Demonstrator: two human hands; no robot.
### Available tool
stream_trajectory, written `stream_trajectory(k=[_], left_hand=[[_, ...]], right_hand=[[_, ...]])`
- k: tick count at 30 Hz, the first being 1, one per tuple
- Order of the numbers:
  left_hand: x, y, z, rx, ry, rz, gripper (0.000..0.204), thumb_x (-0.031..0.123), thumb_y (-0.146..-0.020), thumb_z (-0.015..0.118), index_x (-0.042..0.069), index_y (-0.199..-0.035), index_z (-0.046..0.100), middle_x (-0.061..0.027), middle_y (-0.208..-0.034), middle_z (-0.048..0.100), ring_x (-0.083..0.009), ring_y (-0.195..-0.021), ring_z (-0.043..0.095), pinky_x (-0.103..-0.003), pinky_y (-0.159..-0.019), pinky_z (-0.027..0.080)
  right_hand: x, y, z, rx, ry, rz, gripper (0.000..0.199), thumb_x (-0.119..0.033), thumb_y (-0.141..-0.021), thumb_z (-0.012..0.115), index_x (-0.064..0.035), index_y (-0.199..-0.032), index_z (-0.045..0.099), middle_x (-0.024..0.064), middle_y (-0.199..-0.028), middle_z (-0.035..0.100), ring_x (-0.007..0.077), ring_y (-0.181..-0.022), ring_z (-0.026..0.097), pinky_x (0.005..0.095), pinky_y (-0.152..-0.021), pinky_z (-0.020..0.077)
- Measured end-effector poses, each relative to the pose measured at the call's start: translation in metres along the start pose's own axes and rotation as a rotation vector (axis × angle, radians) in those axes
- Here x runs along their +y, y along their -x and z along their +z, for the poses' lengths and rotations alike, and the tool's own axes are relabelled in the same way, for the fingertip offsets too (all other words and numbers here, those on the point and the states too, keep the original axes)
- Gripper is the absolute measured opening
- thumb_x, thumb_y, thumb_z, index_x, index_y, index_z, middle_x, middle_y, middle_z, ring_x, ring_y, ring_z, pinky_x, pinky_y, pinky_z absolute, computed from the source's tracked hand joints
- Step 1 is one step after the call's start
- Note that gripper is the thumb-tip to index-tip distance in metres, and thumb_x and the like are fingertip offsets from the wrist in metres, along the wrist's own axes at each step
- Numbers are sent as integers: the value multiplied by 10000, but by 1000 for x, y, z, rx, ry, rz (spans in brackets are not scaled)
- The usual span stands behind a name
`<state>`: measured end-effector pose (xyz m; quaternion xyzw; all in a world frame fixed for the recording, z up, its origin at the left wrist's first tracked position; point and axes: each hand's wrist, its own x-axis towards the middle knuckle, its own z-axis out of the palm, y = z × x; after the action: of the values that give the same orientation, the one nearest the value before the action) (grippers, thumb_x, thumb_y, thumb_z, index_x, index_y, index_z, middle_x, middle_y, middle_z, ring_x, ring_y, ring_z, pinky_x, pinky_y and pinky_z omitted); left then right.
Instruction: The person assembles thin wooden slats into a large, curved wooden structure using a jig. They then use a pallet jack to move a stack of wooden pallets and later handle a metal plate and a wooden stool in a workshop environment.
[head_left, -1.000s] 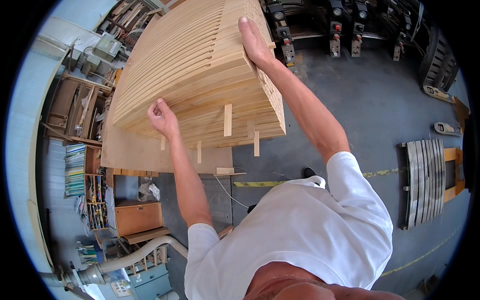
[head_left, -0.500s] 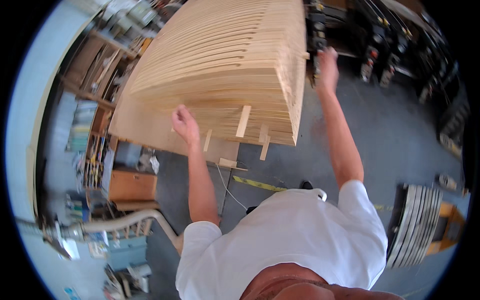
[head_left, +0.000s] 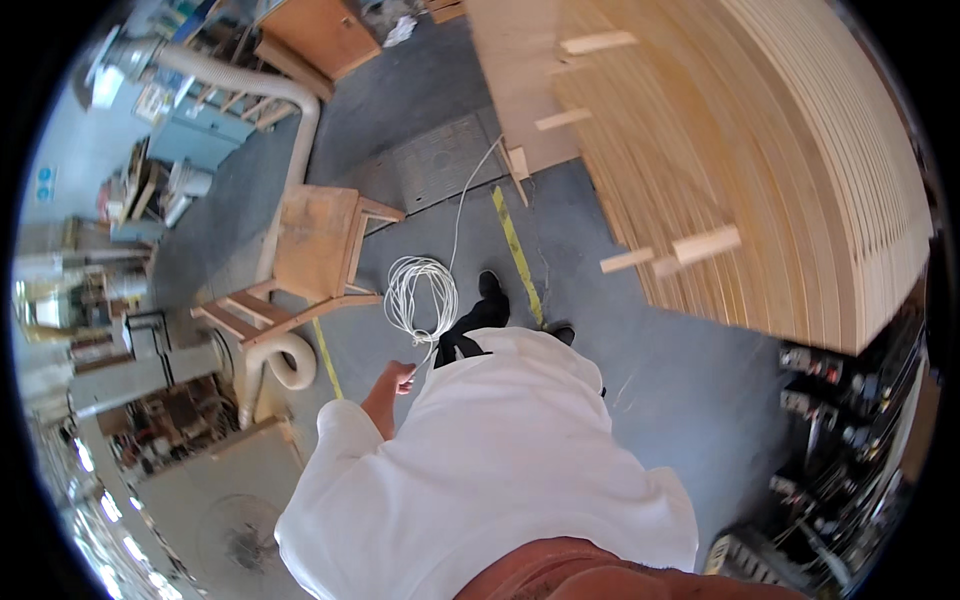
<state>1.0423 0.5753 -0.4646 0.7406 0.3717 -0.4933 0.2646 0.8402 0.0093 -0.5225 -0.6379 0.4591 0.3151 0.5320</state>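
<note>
My left hand (head_left: 397, 377) is low at my left side, its fingers closed on a thin white cable (head_left: 427, 357). From there the strand runs up to a white cable coil (head_left: 420, 297) beside my left shoe; whether the coil hangs or rests on the floor I cannot tell. Another length of this cable leads from the coil toward a pale board under the wood stack. My right hand is out of view, its arm hidden by my white shirt. To the right stands a large stack of slotted wooden panels (head_left: 700, 170), with several short sticks (head_left: 706, 243) poking out of it.
A wooden chair (head_left: 315, 240) stands left of the coil, with a beige flexible hose (head_left: 303, 130) behind it. Yellow tape (head_left: 517, 250) marks the grey floor. Dark machinery (head_left: 850, 430) lines the right, and an orange-brown cabinet (head_left: 320, 38) is at the far left.
My view has swung left, bringing the chair and coil in and shifting the stack to the right. My left hand has dropped from near the stack to the cable; my right hand has left view.
</note>
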Motion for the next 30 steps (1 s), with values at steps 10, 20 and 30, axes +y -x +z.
stream_trajectory(k=[10, 20, 30], left_hand=[[147, -13, -99, 85, 631, 374, 274, 297, -856, 621, 52, -972, 661, -48, -781, 613, -171, -653, 595, -315, -587, 527], [138, -124, -175, 81, 897, 283, 176, 218, -828, 602, 47, -788, 624, -30, -673, 590, -171, -631, 602, -299, -532, 506], [140, -167, -136, 60, 186, 102, 432, 413, -875, 493, 68, -1108, 610, -161, -1039, 655, -340, -955, 637, -458, -830, 487]], right_hand=[[-274, -57, 95, -269, 287, -350, 312, -315, -852, 530, -62, -901, 705, 181, -898, 682, 304, -827, 639, 422, -782, 474], [-553, -82, 195, 31, 466, -736, 254, -291, -794, 616, -48, -826, 683, 150, -781, 662, 312, -666, 631, 408, -610, 496], [-625, -196, 218, -85, 1026, -412, 322, -321, -795, 619, -7, -789, 691, 157, -839, 697, 339, -758, 649, 469, -692, 488]])
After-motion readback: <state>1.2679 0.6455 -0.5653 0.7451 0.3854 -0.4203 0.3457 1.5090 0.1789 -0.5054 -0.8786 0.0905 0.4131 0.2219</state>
